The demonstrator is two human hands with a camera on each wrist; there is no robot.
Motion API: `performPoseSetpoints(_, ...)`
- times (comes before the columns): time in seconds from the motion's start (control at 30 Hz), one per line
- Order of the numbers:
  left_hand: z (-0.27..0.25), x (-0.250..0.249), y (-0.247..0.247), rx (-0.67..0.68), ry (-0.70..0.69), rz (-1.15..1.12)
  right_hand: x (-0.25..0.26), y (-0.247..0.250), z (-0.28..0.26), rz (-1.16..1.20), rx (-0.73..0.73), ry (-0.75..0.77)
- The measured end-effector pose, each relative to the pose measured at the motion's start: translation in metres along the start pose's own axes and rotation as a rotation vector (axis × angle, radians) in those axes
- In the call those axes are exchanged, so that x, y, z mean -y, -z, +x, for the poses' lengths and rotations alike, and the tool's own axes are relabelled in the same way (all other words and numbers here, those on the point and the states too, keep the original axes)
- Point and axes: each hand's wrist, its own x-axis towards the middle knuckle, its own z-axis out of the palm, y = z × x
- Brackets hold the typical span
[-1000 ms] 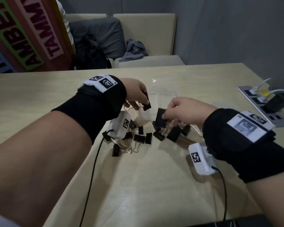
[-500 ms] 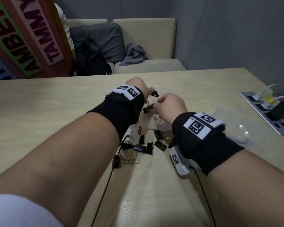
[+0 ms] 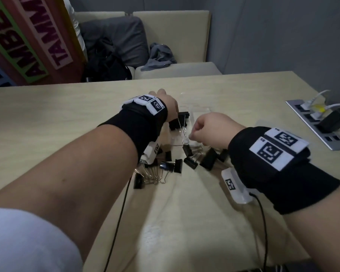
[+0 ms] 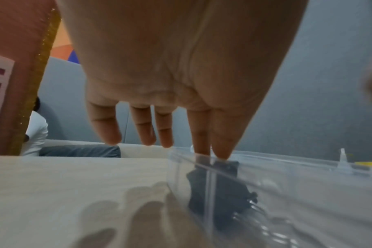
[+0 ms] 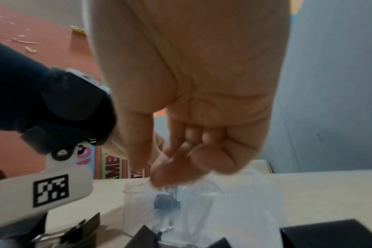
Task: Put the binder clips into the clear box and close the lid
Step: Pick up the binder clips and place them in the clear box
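On the tabletop point(image 3: 67, 114), the clear box point(image 3: 201, 109) stands toward the far edge, ahead of both hands. The left hand point(image 3: 168, 107), fingers straight, reaches into it. The right hand point(image 3: 210, 130), nearer the loose binder clips point(image 3: 190, 161) on its near side, is curled; whether it holds one cannot be told.

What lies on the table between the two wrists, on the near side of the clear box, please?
In the head view, a scatter of black binder clips lies on the table there, nearer than the clear box; none is held by the left hand or the right hand.
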Motion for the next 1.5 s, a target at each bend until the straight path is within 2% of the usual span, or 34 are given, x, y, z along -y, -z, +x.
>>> performPoseSetpoints(0.1, -0.007, 0.004, -0.004, 0.062, -0.01, 0.055, -0.002, -0.001, -0.014, -0.15, 0.049, -0.005)
performPoseSetpoints(0.17, -0.012, 0.008, -0.005, 0.039, -0.015, 0.02, -0.006, -0.002, -0.018, -0.252, 0.046, -0.03)
performPoseSetpoints(0.3, -0.028, 0.014, -0.003, -0.007, -0.048, -0.038, -0.012, -0.012, -0.028, -0.46, 0.161, -0.09)
performPoseSetpoints(0.43, -0.055, 0.03, 0.009, -0.05, -0.114, -0.098, -0.013, -0.029, -0.034, -0.481, 0.105, -0.102)
performPoseSetpoints(0.53, -0.076, 0.047, 0.014, 0.058, -0.115, 0.014, -0.009, -0.038, -0.034, -0.528, 0.034, -0.113)
performPoseSetpoints(0.67, -0.1, 0.07, 0.01, 0.241, -0.068, 0.184, 0.003, -0.037, -0.038, -0.547, 0.056, -0.121)
performPoseSetpoints(0.77, -0.111, 0.077, -0.001, 0.29, -0.05, 0.257, 0.015, -0.031, -0.042, -0.528, 0.046, -0.125)
performPoseSetpoints(0.97, -0.111, 0.072, -0.023, 0.251, -0.052, 0.292, 0.033, -0.026, -0.045, -0.462, 0.015, -0.098)
performPoseSetpoints(1.17, -0.103, 0.072, -0.019, 0.222, -0.053, 0.334, 0.028, -0.015, -0.04, -0.23, -0.038, -0.073)
performPoseSetpoints(1.33, -0.092, 0.076, 0.007, 0.064, -0.084, 0.202, 0.019, 0.003, -0.014, -0.032, -0.225, -0.059)
performPoseSetpoints(1.5, -0.074, 0.06, 0.022, -0.156, -0.24, -0.027, 0.011, 0.008, 0.022, 0.047, -0.369, -0.021)
